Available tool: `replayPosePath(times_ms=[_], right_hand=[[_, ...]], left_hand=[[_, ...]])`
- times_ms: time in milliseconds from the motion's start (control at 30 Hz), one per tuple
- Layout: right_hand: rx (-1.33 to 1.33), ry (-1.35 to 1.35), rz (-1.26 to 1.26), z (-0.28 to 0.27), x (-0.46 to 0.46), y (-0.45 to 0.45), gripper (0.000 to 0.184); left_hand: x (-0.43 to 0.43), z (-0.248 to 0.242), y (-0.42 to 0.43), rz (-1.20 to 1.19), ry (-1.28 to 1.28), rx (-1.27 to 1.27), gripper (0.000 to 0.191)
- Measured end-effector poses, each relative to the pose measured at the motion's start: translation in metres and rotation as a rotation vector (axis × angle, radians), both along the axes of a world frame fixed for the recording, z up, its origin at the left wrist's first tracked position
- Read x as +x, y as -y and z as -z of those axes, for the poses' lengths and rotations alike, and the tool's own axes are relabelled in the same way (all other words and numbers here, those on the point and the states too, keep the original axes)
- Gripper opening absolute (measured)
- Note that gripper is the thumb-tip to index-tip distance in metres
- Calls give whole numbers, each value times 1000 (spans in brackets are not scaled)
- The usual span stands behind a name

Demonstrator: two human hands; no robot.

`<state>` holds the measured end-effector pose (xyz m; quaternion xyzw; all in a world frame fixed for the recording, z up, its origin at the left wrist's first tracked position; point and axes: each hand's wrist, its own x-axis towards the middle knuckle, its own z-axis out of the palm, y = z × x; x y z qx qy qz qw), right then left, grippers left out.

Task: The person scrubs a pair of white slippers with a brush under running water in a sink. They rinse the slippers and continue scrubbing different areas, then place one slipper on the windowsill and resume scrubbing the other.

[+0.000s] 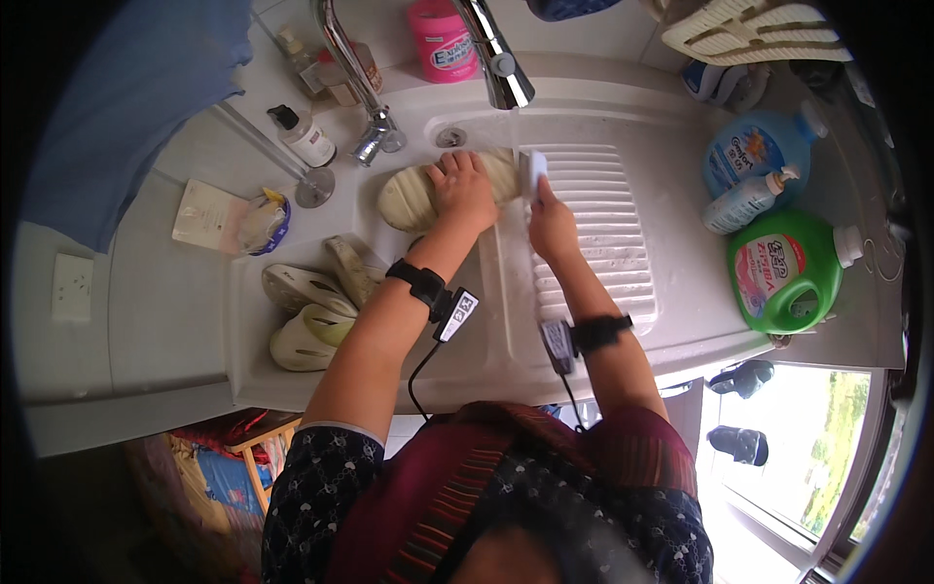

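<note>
A cream slipper or clog [406, 197] lies sole up across the sink's divider. My left hand [467, 193] presses it down with fingers spread over the middle of the sole. In my right hand [552, 226] is a white scrubbing brush [536, 171], its bristles against the slipper's right end. Both the brush and that hand look slightly blurred. Several more pale slippers, one a white clog [299, 343], rest in the sink's left basin, partly behind my left forearm.
A ribbed washboard surface [591, 241] forms the sink's right side. Above hang a chrome faucet [503, 73] and a second tap [376, 131]. Bottles, including a green detergent jug [788, 274] and a blue softener bottle [755, 157], line the right. A pink tub [444, 44] stands behind.
</note>
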<state>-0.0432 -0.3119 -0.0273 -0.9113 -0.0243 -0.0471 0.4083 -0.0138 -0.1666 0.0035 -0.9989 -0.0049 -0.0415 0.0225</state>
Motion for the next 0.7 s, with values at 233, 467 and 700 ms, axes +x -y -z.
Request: replayPosePath(times_ms=[233, 467, 700], right_hand=[[-193, 54, -13, -8, 20, 13, 43], [-338, -239, -256, -10, 25, 35, 46], [-383, -20, -267, -16, 80, 9, 45]], left_hand=[[-4, -4, -2, 18, 2, 5, 91], [-5, 2, -1, 27, 39, 8, 90], [-4, 2, 0, 20, 49, 23, 87]])
